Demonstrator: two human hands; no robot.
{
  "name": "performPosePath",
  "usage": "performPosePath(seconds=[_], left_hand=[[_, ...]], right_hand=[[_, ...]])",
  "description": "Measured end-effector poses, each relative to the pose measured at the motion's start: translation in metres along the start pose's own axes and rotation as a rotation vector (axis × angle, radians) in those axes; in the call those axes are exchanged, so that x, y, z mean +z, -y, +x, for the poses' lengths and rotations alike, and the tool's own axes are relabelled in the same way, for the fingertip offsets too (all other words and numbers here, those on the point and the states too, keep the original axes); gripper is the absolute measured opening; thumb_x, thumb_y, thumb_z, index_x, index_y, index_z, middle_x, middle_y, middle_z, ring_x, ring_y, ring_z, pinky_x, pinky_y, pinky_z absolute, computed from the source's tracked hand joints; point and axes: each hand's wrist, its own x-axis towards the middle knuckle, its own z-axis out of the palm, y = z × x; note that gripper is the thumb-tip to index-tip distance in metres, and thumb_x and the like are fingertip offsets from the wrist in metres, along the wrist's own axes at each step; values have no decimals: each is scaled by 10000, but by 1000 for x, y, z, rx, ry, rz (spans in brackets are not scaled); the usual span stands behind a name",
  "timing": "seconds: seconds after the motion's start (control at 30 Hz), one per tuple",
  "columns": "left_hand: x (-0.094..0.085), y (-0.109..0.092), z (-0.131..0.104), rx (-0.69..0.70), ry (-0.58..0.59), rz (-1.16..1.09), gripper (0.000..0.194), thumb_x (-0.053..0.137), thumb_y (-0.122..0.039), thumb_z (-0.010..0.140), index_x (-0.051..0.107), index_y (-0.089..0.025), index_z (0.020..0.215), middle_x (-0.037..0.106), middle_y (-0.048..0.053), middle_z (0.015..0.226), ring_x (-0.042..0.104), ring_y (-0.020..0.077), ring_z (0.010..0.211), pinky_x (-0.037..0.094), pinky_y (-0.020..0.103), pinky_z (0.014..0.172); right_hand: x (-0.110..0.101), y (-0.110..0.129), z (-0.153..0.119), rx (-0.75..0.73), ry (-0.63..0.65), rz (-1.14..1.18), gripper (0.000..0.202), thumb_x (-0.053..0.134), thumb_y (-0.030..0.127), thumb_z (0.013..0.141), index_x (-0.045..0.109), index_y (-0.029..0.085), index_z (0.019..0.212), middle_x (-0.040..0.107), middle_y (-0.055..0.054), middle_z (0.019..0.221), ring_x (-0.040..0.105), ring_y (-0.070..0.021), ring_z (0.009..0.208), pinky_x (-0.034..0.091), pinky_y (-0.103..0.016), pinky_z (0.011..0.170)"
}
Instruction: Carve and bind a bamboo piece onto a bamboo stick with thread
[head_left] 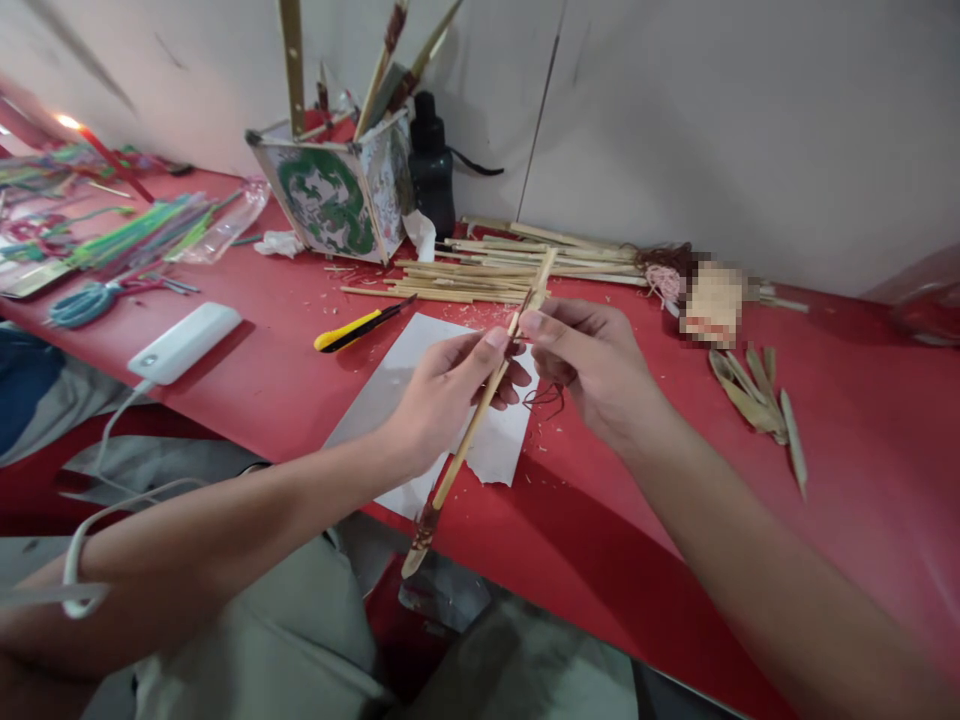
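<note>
My left hand (439,390) is closed around a slim bamboo stick (466,448), held at a slant above the table's front part. Dark brown thread is wound round the stick's lower end, just above a pale pointed tip. Near the upper end, my right hand (604,365) pinches at the stick where brown thread (546,400) wraps it. A loose tangle of that thread hangs below the right fingers. Exactly how the thread sits between those fingertips is partly hidden. Under both hands lies a white paper sheet (397,400) with a torn edge.
A yellow cutter knife (349,332) lies left of the paper, with bamboo sticks (435,280) behind. Further left are a white power bank (184,343), scissors (86,303) and a lit red candle (116,160). A patterned box (326,200) and black bottle (433,175) stand behind; dried husks (754,395) lie right.
</note>
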Motion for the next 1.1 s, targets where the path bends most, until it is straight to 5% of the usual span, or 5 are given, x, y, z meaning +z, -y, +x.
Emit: performPosePath(seconds=[0.23, 0.63, 1.1], left_hand=[[3, -2, -3, -26, 12, 125, 304, 590, -396, 995, 686, -135, 871, 731, 66, 838, 650, 103, 679, 494, 245, 681], [6, 1, -2, 45, -21, 109, 199, 565, -269, 1011, 642, -142, 879, 650, 9, 770, 605, 76, 654, 482, 227, 661], [7, -5, -3, 75, -17, 113, 287, 596, -359, 1013, 622, -157, 811, 624, 18, 784, 579, 79, 659, 488, 234, 664]], right_hand=[[-11, -2, 5, -41, -45, 49, 377, 814, 411, 865, 577, 220, 643, 286, 87, 510, 215, -81, 482, 165, -315, 505], [9, -3, -4, -9, -69, -79, 438, 807, 602, 811, 642, 215, 690, 429, 53, 538, 301, -81, 474, 207, -297, 455], [22, 1, -13, 32, 0, 18, 468, 779, 638, 824, 630, 217, 683, 555, 17, 561, 535, -126, 483, 431, -295, 457]])
